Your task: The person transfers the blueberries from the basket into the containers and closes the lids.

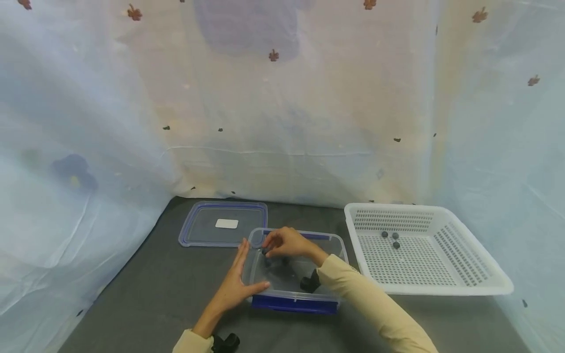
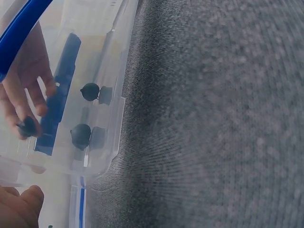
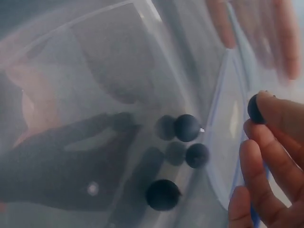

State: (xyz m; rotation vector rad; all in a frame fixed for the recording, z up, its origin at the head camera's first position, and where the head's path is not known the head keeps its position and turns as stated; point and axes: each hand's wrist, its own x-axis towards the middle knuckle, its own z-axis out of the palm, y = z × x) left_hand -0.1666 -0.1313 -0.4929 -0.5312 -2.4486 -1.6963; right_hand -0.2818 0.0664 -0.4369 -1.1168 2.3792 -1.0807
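Over the left part of a clear plastic container (image 1: 304, 296) with blue clips, my right hand (image 1: 289, 243) pinches a small dark ball (image 3: 255, 110) between thumb and fingertip. The ball has a tiny tip. Three similar dark balls, one of them the largest-looking ball (image 3: 163, 194), lie in the container, doubled by reflections in its wall. My left hand (image 1: 236, 284) lies along the container's left side, fingers extended and thumb spread towards the front rim. It grips nothing; whether every finger touches the wall is hard to tell.
A clear lid (image 1: 205, 226) with a blue seal and white label lies behind the container, to the left. To the right stands a white perforated basket (image 1: 441, 289) with three dark balls (image 1: 396, 245) in it. A patterned curtain (image 1: 282, 122) hangs behind the grey table (image 1: 154, 294).
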